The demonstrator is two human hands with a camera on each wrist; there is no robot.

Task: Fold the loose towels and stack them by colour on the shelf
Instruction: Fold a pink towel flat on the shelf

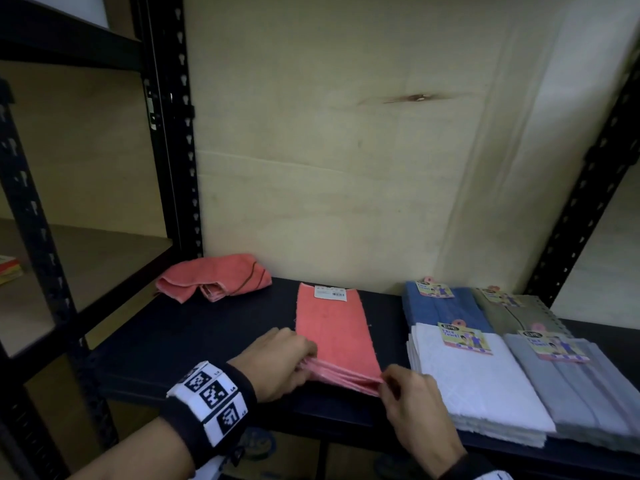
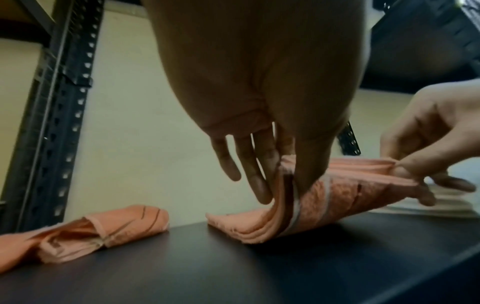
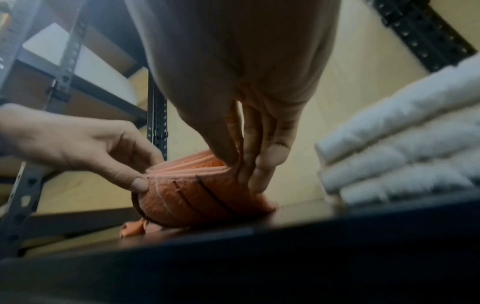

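At the front edge of the dark shelf (image 1: 194,344), near 6 o'clock in the head view, both hands are working on the pink stack (image 1: 334,336). The left hand (image 1: 277,362) is taking the near left corner, with its thumb and fingers closing on the layers, and the right hand (image 1: 414,400) is pinching the near right corner between thumb and fingertip. The near end of the stack is lifting a little while its far end is resting on the shelf; probably the person is squaring the edges so that the layers are lying even, or opening a place for one more towel.

Toward 3 o'clock, just beside the pink stack, the white stack (image 1: 474,379) and the grey stack (image 1: 581,386) are lying in front, each colour apart, which suits the sorting. Behind them, near 1 o'clock, the blue stack (image 1: 440,308) and the olive stack (image 1: 519,311) are sitting, all with paper labels on top.

Farther back, near 11 o'clock and close to the cardboard backing (image 1: 346,150), a loose pink towel (image 1: 214,277) is waiting, only roughly bunched. It seems to be the next one to fold, and it belongs on the pink stack.
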